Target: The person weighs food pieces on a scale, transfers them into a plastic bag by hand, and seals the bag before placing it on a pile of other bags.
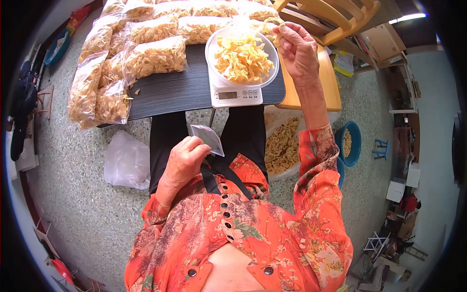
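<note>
My left hand (184,161) is closed on the edge of a small clear plastic bag (209,139), held over my lap. My right hand (296,50) is raised at the right rim of a clear bowl (210,61), its fingertips pinching a yellowish dried flake (276,30). Pale yellow dried flakes (242,58) heap up inside the bowl. Beneath it is a white kitchen scale (236,97) with a lit display, its digits too blurred to read surely. The scale stands at the front right of a dark table (163,97).
Several filled bags of flakes (155,57) cover the table's back and left. A wooden chair (331,92) adjoins its right side. On the floor are a large open bag of darker flakes (283,146), a blue basin (354,141) and a bundle of clear plastic (126,160).
</note>
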`<state>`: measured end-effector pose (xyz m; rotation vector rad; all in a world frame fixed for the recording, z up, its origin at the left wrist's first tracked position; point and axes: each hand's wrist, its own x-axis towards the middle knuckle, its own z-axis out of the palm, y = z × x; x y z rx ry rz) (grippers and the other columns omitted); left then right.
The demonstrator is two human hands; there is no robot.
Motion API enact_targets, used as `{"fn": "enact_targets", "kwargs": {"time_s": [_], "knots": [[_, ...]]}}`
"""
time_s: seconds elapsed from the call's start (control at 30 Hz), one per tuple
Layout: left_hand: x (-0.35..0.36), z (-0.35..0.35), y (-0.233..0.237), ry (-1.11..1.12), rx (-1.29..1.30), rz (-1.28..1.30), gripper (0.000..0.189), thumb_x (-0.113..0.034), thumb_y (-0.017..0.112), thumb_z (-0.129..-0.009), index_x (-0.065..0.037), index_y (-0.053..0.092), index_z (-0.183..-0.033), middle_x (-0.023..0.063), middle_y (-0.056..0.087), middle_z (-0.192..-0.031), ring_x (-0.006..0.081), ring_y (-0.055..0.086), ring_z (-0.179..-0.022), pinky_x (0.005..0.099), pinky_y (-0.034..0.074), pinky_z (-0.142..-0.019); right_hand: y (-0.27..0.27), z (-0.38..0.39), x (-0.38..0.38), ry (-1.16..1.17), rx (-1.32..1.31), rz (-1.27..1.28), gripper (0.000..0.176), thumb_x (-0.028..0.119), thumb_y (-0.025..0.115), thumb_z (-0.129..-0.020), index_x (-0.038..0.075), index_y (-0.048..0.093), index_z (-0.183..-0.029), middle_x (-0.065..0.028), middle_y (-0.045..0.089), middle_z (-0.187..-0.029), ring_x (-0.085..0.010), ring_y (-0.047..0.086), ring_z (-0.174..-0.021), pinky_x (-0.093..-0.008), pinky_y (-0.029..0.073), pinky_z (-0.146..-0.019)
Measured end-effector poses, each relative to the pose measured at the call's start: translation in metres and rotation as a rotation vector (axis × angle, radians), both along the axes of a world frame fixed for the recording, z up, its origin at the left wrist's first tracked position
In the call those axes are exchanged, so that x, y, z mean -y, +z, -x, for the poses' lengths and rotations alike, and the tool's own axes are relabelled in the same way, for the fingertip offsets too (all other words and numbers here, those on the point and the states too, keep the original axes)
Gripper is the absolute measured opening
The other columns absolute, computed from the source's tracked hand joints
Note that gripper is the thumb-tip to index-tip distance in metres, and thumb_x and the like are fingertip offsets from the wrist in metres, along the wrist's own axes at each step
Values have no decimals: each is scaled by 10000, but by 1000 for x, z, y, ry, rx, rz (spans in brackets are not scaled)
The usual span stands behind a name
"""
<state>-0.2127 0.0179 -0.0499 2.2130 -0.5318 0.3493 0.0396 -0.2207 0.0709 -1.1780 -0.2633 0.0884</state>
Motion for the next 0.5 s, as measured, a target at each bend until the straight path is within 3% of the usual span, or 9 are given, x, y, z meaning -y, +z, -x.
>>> {"fn": "enact_targets", "kwargs": {"time_s": [0.17,0.2,0.5], "knots": [[-2,1,2,-9,1,-18,155,-6,732,-742,-60,679,-877,74,600,-827,274,621,-743,373,514,-628,-1,0,0,51,22,-130,86,25,690,-911,18,654,-988,-159,732,-933,-38,530,-602,-155,361,-469],[-1,1,1,3,10,-21,160,-7,729,-735,-63,682,-877,71,600,-825,268,624,-739,370,514,-621,-1,2,2,51,5,-113,98,29,672,-933,27,664,-1031,-141,720,-952,-35,475,-583,-175,342,-483],[4,2,2,19,41,16,157,-24,736,-751,-79,675,-885,64,551,-767,259,592,-706,373,495,-595,-10,18,22,58,42,-118,102,73,675,-954,30,680,-1046,-134,737,-959,-35,487,-557,-177,344,-474]]}}
